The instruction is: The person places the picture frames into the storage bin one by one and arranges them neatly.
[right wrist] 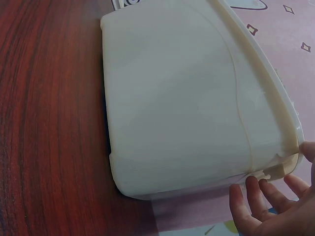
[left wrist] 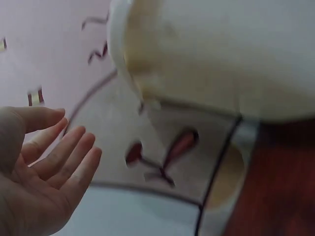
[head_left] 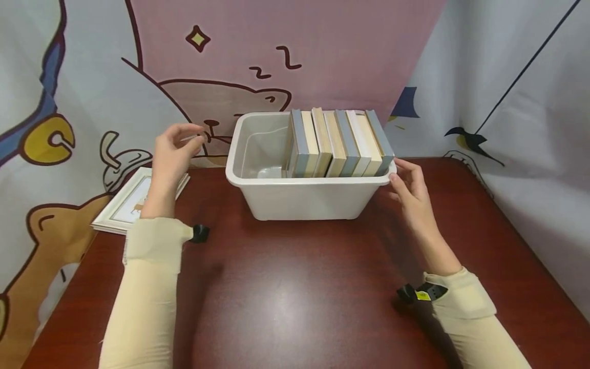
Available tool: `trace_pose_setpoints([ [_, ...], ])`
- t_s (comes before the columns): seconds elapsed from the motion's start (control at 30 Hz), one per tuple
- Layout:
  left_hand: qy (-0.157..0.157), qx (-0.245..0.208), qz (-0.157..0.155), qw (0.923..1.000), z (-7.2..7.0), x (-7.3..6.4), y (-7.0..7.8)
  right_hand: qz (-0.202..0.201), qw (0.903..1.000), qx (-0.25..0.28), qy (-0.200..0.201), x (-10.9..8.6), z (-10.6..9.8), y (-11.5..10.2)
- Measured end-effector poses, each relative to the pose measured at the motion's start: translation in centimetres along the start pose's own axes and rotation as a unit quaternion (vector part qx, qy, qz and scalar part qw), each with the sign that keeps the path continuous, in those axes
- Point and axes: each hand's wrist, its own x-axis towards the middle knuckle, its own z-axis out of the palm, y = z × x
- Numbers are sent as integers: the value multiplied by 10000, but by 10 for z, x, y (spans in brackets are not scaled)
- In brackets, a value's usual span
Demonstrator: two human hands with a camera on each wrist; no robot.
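Note:
A white plastic storage bin [head_left: 304, 197] stands on the table, its right part filled with a row of several upright books [head_left: 341, 146] in grey-blue and cream. At the bin's right end, my right hand [head_left: 412, 192] grips the rim corner between thumb and fingers; the right wrist view shows the thumb on the rim [right wrist: 290, 115] and the other fingers spread below it. My left hand [head_left: 172, 151] is raised to the left of the bin, apart from it. Its fingers are loosely bent and hold nothing, as the left wrist view also shows.
White picture frames [head_left: 124, 205] lie at the table's left edge, partly hidden behind my left forearm. A cartoon-printed cloth [head_left: 350, 46] hangs behind the table [head_left: 286, 287] and along its sides. The bin's left part holds no books.

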Motion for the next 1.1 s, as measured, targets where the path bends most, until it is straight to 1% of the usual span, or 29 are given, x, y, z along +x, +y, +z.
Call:
trace_pose_setpoints([
  [0.07, 197, 45, -151, 9997, -9, -1, -14, 2, 10000, 52, -1, 0, 0, 0],
  [0.2, 497, 361, -473, 9970, -24, -4, -44, 16, 10000, 74, -13, 0, -1, 0],
  [0.3, 711, 713, -800, 9917, -33, -7, -68, 30, 10000, 37, -23, 1, -2, 0],
  [0.4, 921, 887, -1016, 9866, -40, -10, -92, 57, 10000, -34, -20, 0, -2, -1],
  [0.5, 1091, 838, -1091, 9845, -46, -14, -114, 75, 9999, -94, -22, 1, -1, -1],
  [0.57, 1140, 887, -1110, 9833, -50, -17, -128, 72, 9999, -105, -21, 1, 0, -1],
  [0.63, 1135, 1020, -1178, 9812, -53, -20, -139, 63, 9999, -82, -22, 2, 1, -1],
  [0.7, 1063, 1298, -1343, 9766, -55, -23, -150, 57, 10000, -16, -33, 2, 2, 0],
  [0.8, 901, 1781, -1652, 9659, -58, -27, -165, 59, 10000, 32, -34, 2, 3, 1],
  [0.87, 735, 2087, -1742, 9595, -58, -28, -172, 60, 10000, 60, -29, 2, 3, 1],
  [0.93, 579, 2341, -1753, 9545, -57, -28, -175, 56, 10000, 52, -10, 2, 2, 1],
  [1.03, 334, 2650, -1704, 9485, -54, -24, -175, 53, 10000, 58, 15, 1, 1, 0],
  [1.1, 250, 2762, -1753, 9446, -52, -22, -175, 53, 10000, 46, 37, 1, 0, 0],
])
